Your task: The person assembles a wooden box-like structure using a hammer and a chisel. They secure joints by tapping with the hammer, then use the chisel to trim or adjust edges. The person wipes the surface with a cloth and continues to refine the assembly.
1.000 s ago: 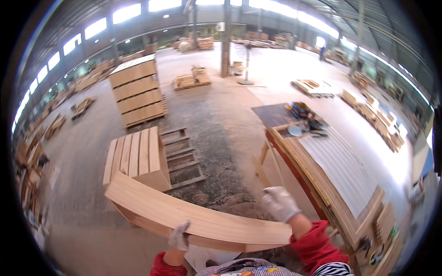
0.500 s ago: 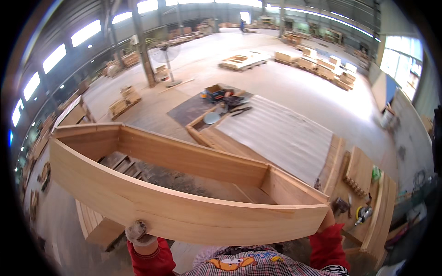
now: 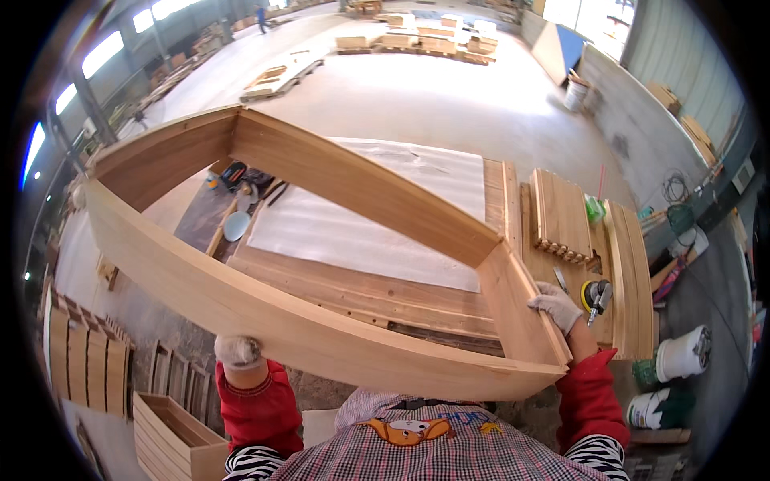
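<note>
A long, bottomless wooden box frame [image 3: 321, 321] hangs in front of me above the workbench, its left end farther from me and raised in the picture. My right hand [image 3: 556, 309], in a pale glove, is closed over the top edge of the short right-end board. At the lower edge of the long near board is my gloved left hand [image 3: 238, 351]. It bears the frame from below, with its fingers hidden behind the wood. Through the frame I see the bench boards [image 3: 361, 293] and a white foam sheet [image 3: 385, 216].
Right on the bench lie stacked panels [image 3: 561, 212] and a yellow-black sander [image 3: 596, 297]. A light blue dish [image 3: 237, 226] is beyond the frame. Slatted wooden boxes [image 3: 84, 345] stand low left; white buckets [image 3: 682, 353] are at right. Pallets [image 3: 417, 38] lie far off.
My view has turned right and down. The frame's far side has tilted up, opening its inside to view. My right hand now shows on the end board's top edge; before, it was mostly hidden.
</note>
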Demonstrator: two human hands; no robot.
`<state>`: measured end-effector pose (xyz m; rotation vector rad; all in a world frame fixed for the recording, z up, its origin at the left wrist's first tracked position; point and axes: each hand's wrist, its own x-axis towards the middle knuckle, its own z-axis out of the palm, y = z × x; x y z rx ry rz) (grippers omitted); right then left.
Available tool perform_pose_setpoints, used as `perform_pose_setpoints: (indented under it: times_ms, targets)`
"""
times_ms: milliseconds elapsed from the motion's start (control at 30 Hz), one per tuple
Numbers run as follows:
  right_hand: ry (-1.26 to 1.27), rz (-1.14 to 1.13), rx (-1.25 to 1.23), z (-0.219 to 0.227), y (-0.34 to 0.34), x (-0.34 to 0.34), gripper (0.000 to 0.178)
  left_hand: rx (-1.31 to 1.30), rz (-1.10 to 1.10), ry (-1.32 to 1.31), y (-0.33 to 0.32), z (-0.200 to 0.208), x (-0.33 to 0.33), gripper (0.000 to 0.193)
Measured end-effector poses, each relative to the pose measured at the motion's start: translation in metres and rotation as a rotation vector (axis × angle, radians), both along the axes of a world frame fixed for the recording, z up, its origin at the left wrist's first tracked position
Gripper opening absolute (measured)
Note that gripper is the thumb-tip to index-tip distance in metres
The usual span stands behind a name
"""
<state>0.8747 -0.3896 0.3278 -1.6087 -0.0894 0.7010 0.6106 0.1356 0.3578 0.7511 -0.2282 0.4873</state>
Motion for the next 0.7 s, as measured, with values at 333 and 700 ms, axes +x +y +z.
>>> perform_pose_setpoints:
  times_ms: [333, 700]
  targets:
    - [-0.274, -0.304, -0.183, -0.033, 0.065, 0.104, 0.037, -0.495, -0.371, 0.483, 0.057, -0.128, 0.192, 0.049]
    - [-0.228, -0.477, -0.254, -0.080, 0.104, 0.118, 0.063, 0.402, -1.258, 0.896, 0.090, -0.112, 0.223, 0.040]
